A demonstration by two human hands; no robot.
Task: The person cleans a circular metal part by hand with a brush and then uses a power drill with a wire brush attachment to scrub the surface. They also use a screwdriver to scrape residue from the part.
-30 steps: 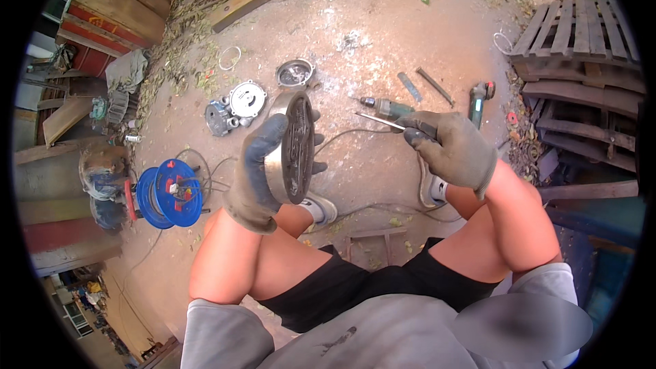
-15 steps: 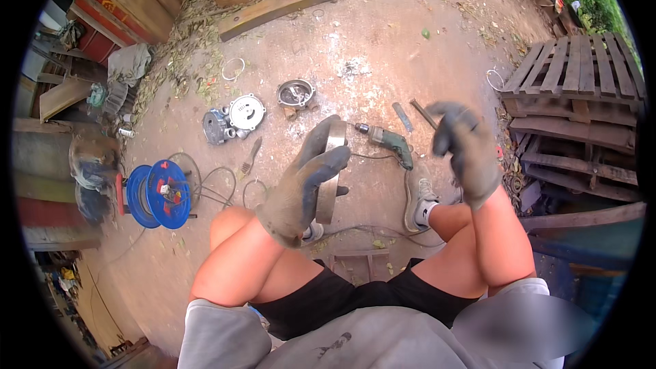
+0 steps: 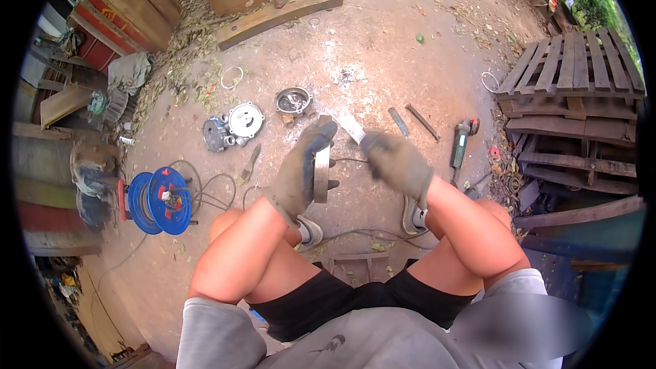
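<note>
My left hand (image 3: 294, 174), in a grey work glove, is closed around a grey metal piece (image 3: 321, 174) seen edge-on as a thick band; its full shape is hidden. Fingertips stick out past its right side. My gloved right hand (image 3: 400, 167) grips a flat, pale blade-like tool (image 3: 351, 127), its end pointing up and left, close to the metal piece but apart from it. The handle is hidden in the glove. Beyond the hands lie a round metal housing (image 3: 285, 100) and a pale round cover (image 3: 246, 120) beside a grey casting (image 3: 217, 135).
An angle grinder (image 3: 462, 145) lies right of my right hand. A metal rod (image 3: 423, 123), a flat bar (image 3: 398, 121) and a brush (image 3: 251, 162) are on the ground. A blue cable reel (image 3: 171, 213) stands left, wooden pallets (image 3: 570, 72) right. Cables run near my shoes.
My right hand has swung left and inward, bringing the blade-like tool near the metal piece. It uncovers the grinder and covers the drill. My left hand has shifted slightly left.
</note>
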